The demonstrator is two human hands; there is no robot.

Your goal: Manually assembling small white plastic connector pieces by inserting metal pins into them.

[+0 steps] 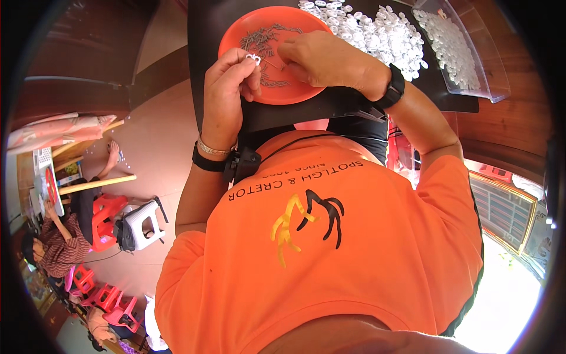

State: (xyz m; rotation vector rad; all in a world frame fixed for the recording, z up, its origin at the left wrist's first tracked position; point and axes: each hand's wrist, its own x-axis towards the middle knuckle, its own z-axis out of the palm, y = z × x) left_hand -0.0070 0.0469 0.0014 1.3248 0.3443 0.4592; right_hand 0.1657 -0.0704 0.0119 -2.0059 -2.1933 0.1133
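Between the thumb and fingertips of my left hand point(229, 79) is a small white plastic piece point(253, 59) with holes in it. It is held over the left part of a round orange-red plate point(236, 32). Many small grey metal pins or screws point(259, 40) lie scattered in the plate. My right hand point(321, 58) is over the plate's right side, its fingers closed together and pointing toward the white piece. What those fingertips hold, if anything, is too small and hidden to make out.
Beyond my right hand a heap of white oval plastic pieces point(377, 35) covers the dark table point(206, 23). A clear plastic bin point(492, 76) with more white pieces stands at the far right. Off to the left, another person point(62, 245) sits near red and white stools point(143, 224).
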